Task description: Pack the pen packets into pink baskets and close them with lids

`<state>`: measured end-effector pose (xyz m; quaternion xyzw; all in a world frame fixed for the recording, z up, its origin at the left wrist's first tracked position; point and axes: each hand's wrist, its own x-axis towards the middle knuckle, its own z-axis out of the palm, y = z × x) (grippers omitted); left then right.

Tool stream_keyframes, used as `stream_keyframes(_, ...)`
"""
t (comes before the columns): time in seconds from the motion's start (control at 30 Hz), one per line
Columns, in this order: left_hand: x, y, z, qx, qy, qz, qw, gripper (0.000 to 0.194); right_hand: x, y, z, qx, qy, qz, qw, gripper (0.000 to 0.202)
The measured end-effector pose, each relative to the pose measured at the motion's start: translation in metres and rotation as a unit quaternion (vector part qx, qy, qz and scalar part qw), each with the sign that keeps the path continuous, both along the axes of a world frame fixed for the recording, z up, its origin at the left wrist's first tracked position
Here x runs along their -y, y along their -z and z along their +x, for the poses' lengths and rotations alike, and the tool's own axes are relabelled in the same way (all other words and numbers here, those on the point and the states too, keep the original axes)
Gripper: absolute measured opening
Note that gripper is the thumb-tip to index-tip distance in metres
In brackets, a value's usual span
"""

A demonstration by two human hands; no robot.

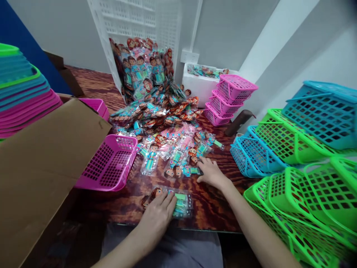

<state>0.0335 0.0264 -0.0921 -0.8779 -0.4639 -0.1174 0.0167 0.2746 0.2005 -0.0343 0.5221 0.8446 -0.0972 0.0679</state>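
Observation:
My left hand (158, 211) lies flat over several overlapping clear packets (182, 204) near the table's front edge. Each packet shows a brown-haired cartoon figure and a green-and-blue body. Farther right, my right hand (211, 172) has its fingers spread, with the fingertips at the end of a similar packet (189, 171) lying flat. Beyond both hands spreads a loose heap of doll-shaped packets (156, 111), some pink and some blue-green. One single packet (150, 162) lies left of my right hand, beside the pink basket (122, 149).
An open cardboard box (50, 160) stands at left, with stacked baskets (22, 93) behind it. A white crate (128, 18) full of packets is tipped at the back. Pink baskets (223, 100), a white foam box (195, 83) and green baskets (290, 201) stand at right.

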Motion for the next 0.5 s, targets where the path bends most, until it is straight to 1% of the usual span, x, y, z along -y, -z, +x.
stream_keyframes(0.07,0.004,-0.002,0.006,-0.023,-0.025,-0.018,0.999,0.046,0.009,0.002,-0.003,-0.062,0.005,-0.038,0.997,0.05)
stream_keyframes(0.1,0.007,-0.004,0.009,-0.03,-0.031,-0.031,0.999,0.049,0.012,0.004,-0.005,-0.083,0.003,-0.038,0.996,0.046)
stream_keyframes(0.2,0.011,-0.011,0.013,-0.037,-0.033,-0.069,0.996,0.056,0.018,0.013,-0.012,-0.078,0.001,0.003,0.997,0.041)
stream_keyframes(0.27,0.012,-0.015,0.014,-0.039,-0.029,-0.082,0.995,0.059,0.019,0.016,-0.015,-0.064,0.006,0.004,0.998,0.03)
stream_keyframes(0.33,0.01,-0.017,0.013,-0.043,-0.026,-0.083,0.995,0.061,0.019,0.014,-0.018,-0.065,0.004,-0.026,0.998,0.017)
stream_keyframes(0.4,0.007,-0.018,0.012,-0.043,-0.025,-0.081,0.995,0.06,0.019,0.008,-0.024,-0.075,-0.013,-0.044,0.996,0.016)
stream_keyframes(0.47,0.006,-0.018,0.01,-0.033,-0.029,-0.084,0.996,0.059,0.015,0.001,-0.037,-0.079,-0.051,-0.01,0.996,0.014)
stream_keyframes(0.5,0.005,-0.017,0.008,-0.026,-0.033,-0.087,0.995,0.059,0.012,-0.002,-0.047,-0.069,-0.075,0.025,0.994,0.013)
